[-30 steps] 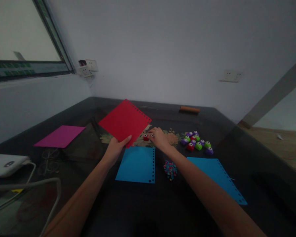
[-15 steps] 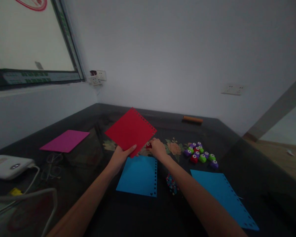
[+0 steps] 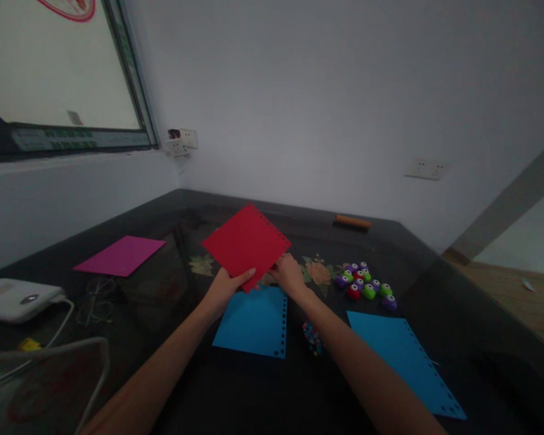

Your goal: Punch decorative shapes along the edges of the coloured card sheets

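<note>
A red sheet of paper (image 3: 247, 241) with small holes punched along its upper right edge is held up, tilted, above the table. My left hand (image 3: 231, 284) pinches it at the lower corner, thumb on top. At its lower right edge is my right hand (image 3: 289, 275), closed on a small red craft punch that is mostly hidden by the fingers. Below the hands lies a blue sheet (image 3: 251, 323) with holes down its right side. By my right forearm sits a small heap of coloured paper bits (image 3: 311, 338).
To the right stand several purple, green and red craft punches (image 3: 365, 284) with eye-like tops. Another punched blue sheet (image 3: 403, 356) lies nearer. A pink sheet (image 3: 122, 255), a white device with a cable (image 3: 18, 300) and clear-framed glasses (image 3: 97, 302) are left. A brown stick (image 3: 352, 222) lies behind.
My right hand has brought the red punch up against the red sheet's lower right edge, and the punch is now mostly hidden. The sheet has shifted slightly right.
</note>
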Available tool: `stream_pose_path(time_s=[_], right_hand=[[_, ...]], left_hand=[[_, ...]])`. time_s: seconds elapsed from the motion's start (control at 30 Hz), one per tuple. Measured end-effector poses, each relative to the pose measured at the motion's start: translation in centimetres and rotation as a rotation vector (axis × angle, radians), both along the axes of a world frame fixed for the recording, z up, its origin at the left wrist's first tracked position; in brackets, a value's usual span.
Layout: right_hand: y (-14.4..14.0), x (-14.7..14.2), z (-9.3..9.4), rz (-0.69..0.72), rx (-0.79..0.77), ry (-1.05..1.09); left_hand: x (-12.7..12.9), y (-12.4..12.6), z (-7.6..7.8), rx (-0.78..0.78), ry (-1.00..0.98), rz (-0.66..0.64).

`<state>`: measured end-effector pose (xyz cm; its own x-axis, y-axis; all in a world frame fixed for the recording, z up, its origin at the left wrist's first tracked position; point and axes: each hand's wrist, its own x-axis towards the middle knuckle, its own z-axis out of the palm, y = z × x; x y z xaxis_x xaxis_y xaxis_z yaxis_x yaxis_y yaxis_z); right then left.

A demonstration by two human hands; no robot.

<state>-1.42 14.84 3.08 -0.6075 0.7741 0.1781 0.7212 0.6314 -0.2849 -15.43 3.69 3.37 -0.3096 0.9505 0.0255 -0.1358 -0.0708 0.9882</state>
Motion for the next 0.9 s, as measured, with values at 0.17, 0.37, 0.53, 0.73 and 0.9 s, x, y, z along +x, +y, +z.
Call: stream_pose_path(time_s=[0.17, 0.37, 0.53, 0.73, 0.9], right_hand=[[-1.2, 3.1, 1.2, -0.051, 0.050, 0.198], [-2.8, 7.6, 1.6, -0.035, -0.202, 0.555], [-4.3, 11.0, 1.1, -0.099, -0.491, 0.775], [-7.8, 14.3, 1.0, -0.194, -0.853, 0.980], [-10.2, 14.8, 1.6, -0.219, -1.073, 1.198]], left_hand=[[0.5, -0.1, -0.2, -0.020, -0.045, -0.027], [1.7, -0.5, -0.4, -0.092, 0.008, -0.102], [3.1, -1.0, -0.5, -0.129, 0.042, -0.156], [5.5, -2.0, -1.0, -0.214, 0.030, -0.256], [7.7, -3.4, -0.6, -0.286, 0.018, -0.309]])
